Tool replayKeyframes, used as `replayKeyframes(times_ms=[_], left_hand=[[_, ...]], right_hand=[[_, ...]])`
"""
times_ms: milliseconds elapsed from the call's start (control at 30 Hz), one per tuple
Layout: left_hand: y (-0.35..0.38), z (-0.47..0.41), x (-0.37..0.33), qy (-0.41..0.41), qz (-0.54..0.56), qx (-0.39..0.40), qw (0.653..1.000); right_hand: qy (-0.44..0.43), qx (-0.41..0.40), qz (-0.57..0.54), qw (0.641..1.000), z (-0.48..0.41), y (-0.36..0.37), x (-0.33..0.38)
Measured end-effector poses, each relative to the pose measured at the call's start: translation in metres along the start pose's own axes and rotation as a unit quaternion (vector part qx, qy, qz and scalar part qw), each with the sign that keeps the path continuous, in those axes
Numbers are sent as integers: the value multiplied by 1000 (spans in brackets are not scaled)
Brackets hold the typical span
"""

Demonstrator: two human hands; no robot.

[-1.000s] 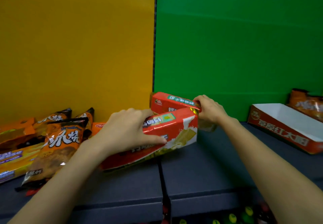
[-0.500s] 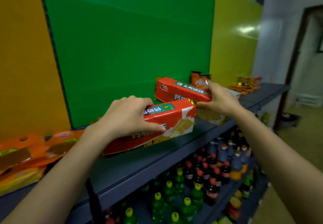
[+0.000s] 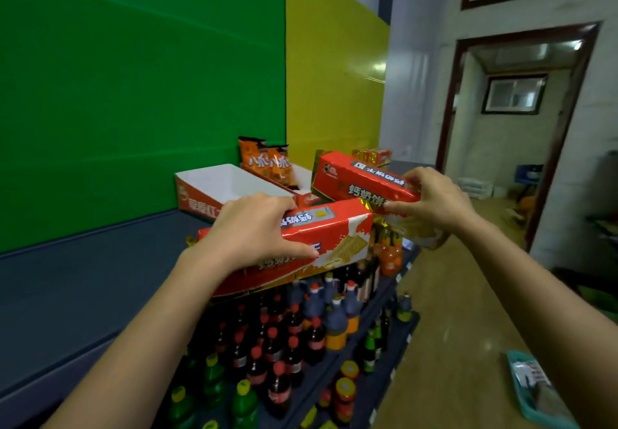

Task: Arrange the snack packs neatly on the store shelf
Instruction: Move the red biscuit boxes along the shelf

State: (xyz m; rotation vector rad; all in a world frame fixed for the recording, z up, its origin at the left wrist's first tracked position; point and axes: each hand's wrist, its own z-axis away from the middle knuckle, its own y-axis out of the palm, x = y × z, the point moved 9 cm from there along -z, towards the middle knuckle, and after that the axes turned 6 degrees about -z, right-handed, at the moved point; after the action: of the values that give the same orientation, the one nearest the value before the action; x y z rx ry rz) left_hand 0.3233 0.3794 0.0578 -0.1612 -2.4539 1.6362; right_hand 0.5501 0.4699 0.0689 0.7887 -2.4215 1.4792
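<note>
My left hand grips a long red biscuit pack from above and holds it out past the front edge of the dark shelf. My right hand pinches the end of a second red biscuit pack, raised a little higher and to the right. Both packs hang in the air, close together but apart from the shelf. Behind them on the shelf stands an open red-and-white display box, its inside white and bare.
Orange snack bags stand in a second box behind the first. More red packs lie at the shelf's far end. Lower shelves hold many bottles. A doorway and floor are to the right; a teal tray sits low right.
The view has swung right along the shelf, and both hands have carried their red packs rightward; the orange bags on the left have left the view and the display boxes have come close.
</note>
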Motion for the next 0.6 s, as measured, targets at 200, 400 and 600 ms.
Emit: replayKeyframes(times_ms=[200,400,600], left_hand=[[31,-71,-68,10,-5,-11,1000],[63,-151,-114,26,-15,-9,1000],[110,-253,-149,42,-10,-18,999]], right_hand=[[34,-15,16,999,-29,-23,-103],[70,-26,21,997,-66,-42,-191],[90,-47,21,995,-118,-42,-277]])
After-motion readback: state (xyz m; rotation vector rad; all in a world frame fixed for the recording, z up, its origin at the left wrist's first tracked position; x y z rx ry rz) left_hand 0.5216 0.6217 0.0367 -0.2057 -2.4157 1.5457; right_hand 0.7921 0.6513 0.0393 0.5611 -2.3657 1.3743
